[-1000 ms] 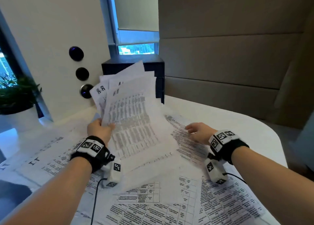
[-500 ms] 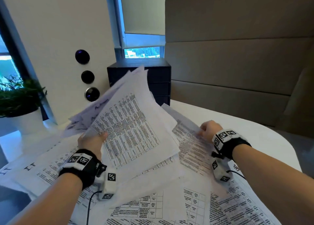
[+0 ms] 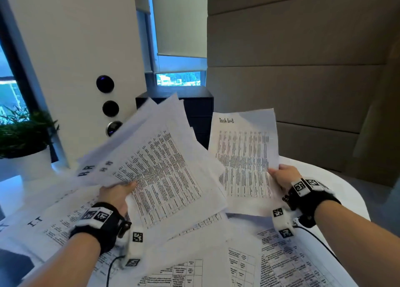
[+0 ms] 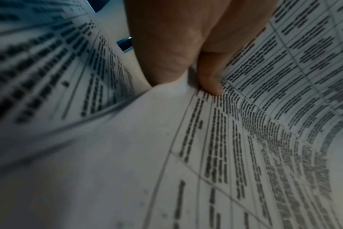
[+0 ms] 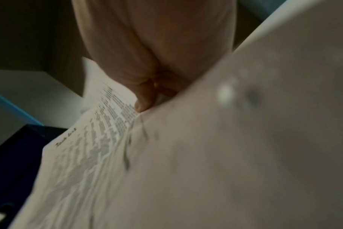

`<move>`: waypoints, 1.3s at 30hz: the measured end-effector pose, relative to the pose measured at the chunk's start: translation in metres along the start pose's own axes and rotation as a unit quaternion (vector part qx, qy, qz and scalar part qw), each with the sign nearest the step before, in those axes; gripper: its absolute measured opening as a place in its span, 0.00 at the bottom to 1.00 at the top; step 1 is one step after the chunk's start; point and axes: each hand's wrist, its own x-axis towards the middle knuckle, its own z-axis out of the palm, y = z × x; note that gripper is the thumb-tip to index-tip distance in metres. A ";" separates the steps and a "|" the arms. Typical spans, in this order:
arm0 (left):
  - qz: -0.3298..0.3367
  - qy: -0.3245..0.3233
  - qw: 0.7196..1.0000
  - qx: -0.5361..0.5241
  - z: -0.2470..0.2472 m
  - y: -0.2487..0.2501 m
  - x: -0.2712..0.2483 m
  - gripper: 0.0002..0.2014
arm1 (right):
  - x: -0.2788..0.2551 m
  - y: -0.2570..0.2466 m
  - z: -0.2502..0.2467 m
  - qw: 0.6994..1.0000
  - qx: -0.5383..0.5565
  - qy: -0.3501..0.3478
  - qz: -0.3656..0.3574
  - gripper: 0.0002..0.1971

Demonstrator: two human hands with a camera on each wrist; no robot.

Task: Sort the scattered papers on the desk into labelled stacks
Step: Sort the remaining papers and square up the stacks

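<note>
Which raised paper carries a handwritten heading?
The single sheet pinched by the right hand; the left hand's fanned bundle shows no handwritten heading.

Bare desk (image 3: pixel 303 167) strip far right free; loose papers (image 3: pixel 281 265) cover rest; cabinet (image 3: pixel 199 104) blocks rear.

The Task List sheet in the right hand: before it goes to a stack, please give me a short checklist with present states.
1. Right hand pinches the Task List sheet: ok.
2. Its heading is readable: ok.
3. It is a single sheet: cannot tell.
4. Left hand grip on the fanned bundle: ok.
5. A matching labelled stack on the white desk: cannot tell.
</note>
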 end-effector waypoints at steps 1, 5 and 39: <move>0.003 -0.007 1.000 0.009 0.001 -0.001 0.001 0.11 | -0.002 0.002 0.003 1.000 -0.003 -0.022 -0.003 0.07; 0.019 -0.044 0.999 0.013 0.025 -0.005 -0.003 0.06 | -0.021 -0.003 0.016 0.991 0.006 -0.129 -0.017 0.13; -0.029 -0.164 0.978 -0.122 0.106 -0.008 -0.038 0.19 | -0.105 -0.059 0.006 0.973 -0.088 -0.173 -0.126 0.06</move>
